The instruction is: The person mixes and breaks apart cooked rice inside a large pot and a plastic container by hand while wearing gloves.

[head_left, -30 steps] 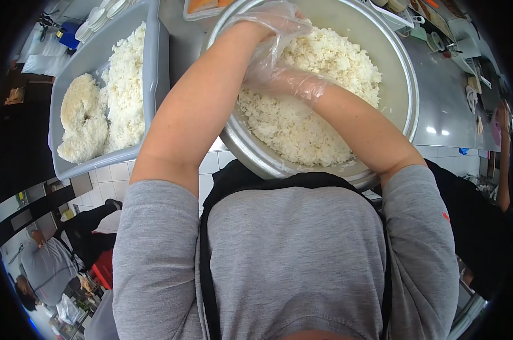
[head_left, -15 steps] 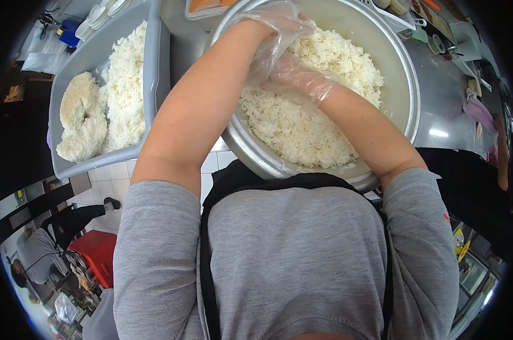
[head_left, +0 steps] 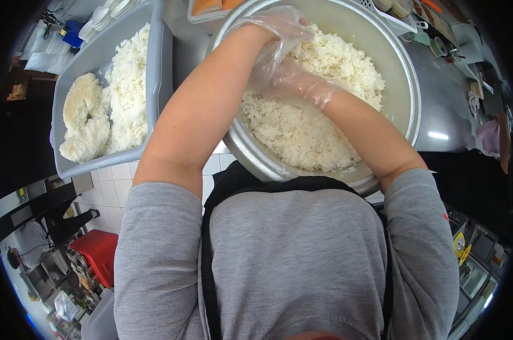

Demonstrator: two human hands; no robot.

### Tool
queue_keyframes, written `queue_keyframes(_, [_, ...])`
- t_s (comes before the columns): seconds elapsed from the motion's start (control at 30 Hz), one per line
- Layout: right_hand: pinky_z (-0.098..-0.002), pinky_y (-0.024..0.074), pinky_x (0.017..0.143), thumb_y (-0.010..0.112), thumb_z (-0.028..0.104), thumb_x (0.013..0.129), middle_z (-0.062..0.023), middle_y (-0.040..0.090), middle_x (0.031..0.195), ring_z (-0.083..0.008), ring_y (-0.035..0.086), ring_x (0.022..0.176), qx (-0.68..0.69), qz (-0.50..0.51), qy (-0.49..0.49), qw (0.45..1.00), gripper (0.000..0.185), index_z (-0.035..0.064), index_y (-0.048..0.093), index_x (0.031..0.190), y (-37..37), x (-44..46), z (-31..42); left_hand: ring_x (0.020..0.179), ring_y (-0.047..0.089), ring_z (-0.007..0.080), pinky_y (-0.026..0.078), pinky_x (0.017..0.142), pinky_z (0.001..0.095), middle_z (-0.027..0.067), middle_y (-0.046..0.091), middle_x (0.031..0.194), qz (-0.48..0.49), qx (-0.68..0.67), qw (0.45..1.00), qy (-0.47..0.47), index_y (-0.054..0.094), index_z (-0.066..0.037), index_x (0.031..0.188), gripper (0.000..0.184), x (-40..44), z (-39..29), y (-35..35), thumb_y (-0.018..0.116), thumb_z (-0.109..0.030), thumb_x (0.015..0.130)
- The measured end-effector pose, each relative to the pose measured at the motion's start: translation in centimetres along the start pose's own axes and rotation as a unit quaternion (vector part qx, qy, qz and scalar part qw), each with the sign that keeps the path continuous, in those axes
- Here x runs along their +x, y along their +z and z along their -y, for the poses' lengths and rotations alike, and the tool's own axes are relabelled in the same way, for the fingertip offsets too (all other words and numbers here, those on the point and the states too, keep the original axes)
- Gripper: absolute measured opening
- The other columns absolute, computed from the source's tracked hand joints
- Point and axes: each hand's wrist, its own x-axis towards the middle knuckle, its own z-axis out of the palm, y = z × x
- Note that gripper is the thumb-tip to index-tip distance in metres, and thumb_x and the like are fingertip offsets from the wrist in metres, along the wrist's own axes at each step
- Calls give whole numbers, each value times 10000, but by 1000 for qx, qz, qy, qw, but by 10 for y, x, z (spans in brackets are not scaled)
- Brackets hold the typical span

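Observation:
A large round metal pot (head_left: 410,85) stands in front of me with a heap of cooked white rice (head_left: 307,136) in it. My left hand (head_left: 290,25), in a loose clear plastic glove, is over the far left part of the rice. Just below it my right hand (head_left: 293,85), gloved the same way, lies low against the rice and points left. The left glove's baggy cuff overlaps the right fingertips. Wrinkled plastic and the angle hide the fingers of both hands, so I cannot make out whether they grip any rice.
Left of the pot, a grey plastic tub (head_left: 161,73) holds more rice in two mounds. A container with orange contents (head_left: 208,7) sits behind. White dishes (head_left: 106,17) are stacked at the far left. A red bin (head_left: 97,255) stands on the floor. Another person's arm (head_left: 502,141) shows at right.
Both hands stay in nearly the same place over the rice, with the right one shifted slightly. The view has moved a little. At the lower left, a person in the background has moved.

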Motion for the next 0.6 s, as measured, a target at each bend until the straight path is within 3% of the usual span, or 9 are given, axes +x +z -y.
queue_keyframes(0.07, [-401, 443, 976, 587, 179, 798, -133, 625, 1157, -296, 569, 1104, 16, -20, 16, 1000, 308, 99, 665, 1085, -10, -1, 10, 900, 656, 372, 503, 798, 445, 236, 675, 915, 5, -2, 1000, -12, 705, -46, 927, 413, 2, 0, 1, 610, -422, 782])
queue_keyframes(0.13, [-411, 456, 933, 580, 211, 812, -147, 647, 1076, -298, 598, 1042, 24, 80, 65, 994, 266, 79, 678, 1021, -18, 3, 17, 897, 656, 374, 505, 795, 447, 240, 674, 912, 10, -3, 1000, -27, 707, -46, 921, 416, 3, 5, 4, 608, -425, 779])
queue_keyframes(0.27, [-418, 474, 881, 586, 234, 814, -157, 665, 985, -308, 622, 954, 60, 122, 85, 987, 231, 74, 695, 939, -34, 5, 43, 883, 662, 373, 510, 785, 448, 241, 676, 909, 12, 18, 1000, -1, 709, -48, 932, 405, 7, 11, 10, 614, -410, 777])
queue_keyframes(0.33, [-430, 427, 946, 562, 316, 850, -138, 676, 983, -295, 621, 980, 119, 363, 129, 915, 301, 69, 686, 971, -56, 11, 67, 877, 664, 372, 512, 781, 448, 240, 677, 905, 10, 18, 1000, -1, 709, -49, 937, 400, 8, 11, 11, 618, -403, 774])
queue_keyframes(0.37, [-430, 427, 946, 562, 316, 850, -138, 676, 983, -295, 621, 980, 119, 364, 128, 915, 301, 69, 686, 971, -59, 8, 74, 870, 666, 371, 513, 778, 447, 236, 679, 901, 15, 15, 1000, -7, 710, -50, 937, 392, 9, 11, 10, 624, -395, 772])
queue_keyframes(0.43, [-432, 459, 899, 600, 240, 814, -137, 669, 859, -281, 638, 875, 65, 452, 84, 885, 226, 75, 709, 925, -65, 0, 87, 863, 668, 370, 514, 774, 445, 232, 681, 897, 22, 12, 1000, -12, 710, -50, 938, 385, 8, 13, 12, 629, -387, 770])
queue_keyframes(0.47, [-432, 459, 899, 600, 240, 814, -137, 669, 859, -281, 638, 875, 62, 452, 85, 886, 226, 75, 709, 925, -72, -1, 90, 865, 668, 367, 514, 774, 440, 229, 682, 897, 21, 8, 1000, -3, 710, -50, 939, 376, 9, 14, 11, 632, -375, 769])
queue_keyframes(0.53, [-423, 495, 861, 644, 159, 768, -128, 659, 907, -260, 624, 877, -12, 545, 126, 829, 215, 90, 721, 956, -86, -3, 99, 867, 668, 365, 514, 774, 435, 225, 683, 898, 23, 0, 1000, 5, 710, -49, 939, 367, 4, 10, 10, 634, -364, 768])
queue_keyframes(0.6, [-415, 501, 860, 655, 133, 754, -132, 649, 943, -260, 614, 885, -34, 486, 110, 866, 231, 100, 724, 972, -86, -24, 91, 857, 667, 361, 510, 755, 435, 222, 683, 886, 14, -10, 1000, 7, 706, -42, 921, 353, 0, 7, 5, 635, -353, 771])
